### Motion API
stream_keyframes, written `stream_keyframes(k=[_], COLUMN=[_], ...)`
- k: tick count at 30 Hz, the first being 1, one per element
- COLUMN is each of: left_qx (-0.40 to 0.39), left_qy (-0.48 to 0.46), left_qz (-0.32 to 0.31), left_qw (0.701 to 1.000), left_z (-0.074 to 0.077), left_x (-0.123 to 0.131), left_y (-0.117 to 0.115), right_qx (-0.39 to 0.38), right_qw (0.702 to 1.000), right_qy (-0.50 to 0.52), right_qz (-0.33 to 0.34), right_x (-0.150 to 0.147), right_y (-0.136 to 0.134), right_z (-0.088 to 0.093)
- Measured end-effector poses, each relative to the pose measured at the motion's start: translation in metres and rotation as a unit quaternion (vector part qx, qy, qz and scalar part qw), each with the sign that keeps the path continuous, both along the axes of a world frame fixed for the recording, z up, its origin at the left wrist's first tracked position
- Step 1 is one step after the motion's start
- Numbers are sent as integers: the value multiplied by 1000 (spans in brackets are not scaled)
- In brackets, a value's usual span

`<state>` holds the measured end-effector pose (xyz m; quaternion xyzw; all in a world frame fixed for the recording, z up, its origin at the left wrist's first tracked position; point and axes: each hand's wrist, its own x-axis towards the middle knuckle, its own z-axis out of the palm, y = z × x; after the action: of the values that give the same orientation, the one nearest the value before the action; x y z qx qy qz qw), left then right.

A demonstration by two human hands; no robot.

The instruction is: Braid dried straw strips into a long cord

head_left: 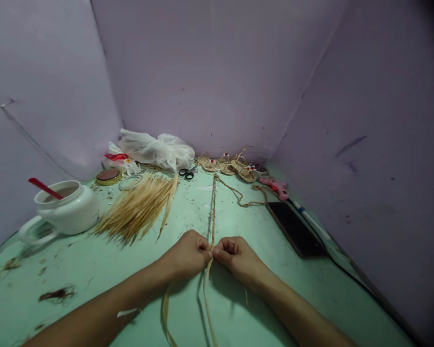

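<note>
- Work in hand: a braided cord (213,212), lying lengthwise on the green table (188,207), its near end between the two hands
- Done, as far as visible: plaited run from the fingertips straight away toward the back wall; at its far end the cord bends and trails in loose curves to the right, toward the phone (297,229)
- Left, by my judgement: loose strips (164,311) hang unplaited on the near side of the hands, so the braid looks unfinished; intended length not readable
- Stock: a fanned bundle of pale strips (137,207) lies left of the cord, apart from both hands; scissors (188,174) lie behind it
- Left hand (191,253): fingers curled, thumb and forefinger pinched narrow on the cord's near end; forearm slants in from lower left
- Right hand (238,258): mirrors it, thumb and forefinger closed at the same spot, other fingers folded; forearm from lower right
- Both hands low over the table, fingertips almost meeting; which strand each one grips, cannot tell
</note>
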<state>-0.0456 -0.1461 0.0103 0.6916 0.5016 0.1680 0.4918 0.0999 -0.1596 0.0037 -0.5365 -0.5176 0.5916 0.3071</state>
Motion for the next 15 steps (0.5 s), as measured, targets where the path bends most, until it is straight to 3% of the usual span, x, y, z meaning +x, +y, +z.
stream_keyframes(k=[7, 11, 15], left_qx=[0, 96, 172], left_qy=[115, 177, 285], left_qz=[-10, 0, -5], left_qw=[993, 979, 943], left_z=[27, 23, 19], left_x=[-2, 8, 17], left_y=[-14, -28, -43], right_qx=[16, 5, -7], right_qw=[999, 995, 989], right_qy=[31, 72, 107], right_qz=[-29, -72, -106], right_x=[-6, -12, -16], right_y=[-3, -8, -11], right_z=[3, 3, -1])
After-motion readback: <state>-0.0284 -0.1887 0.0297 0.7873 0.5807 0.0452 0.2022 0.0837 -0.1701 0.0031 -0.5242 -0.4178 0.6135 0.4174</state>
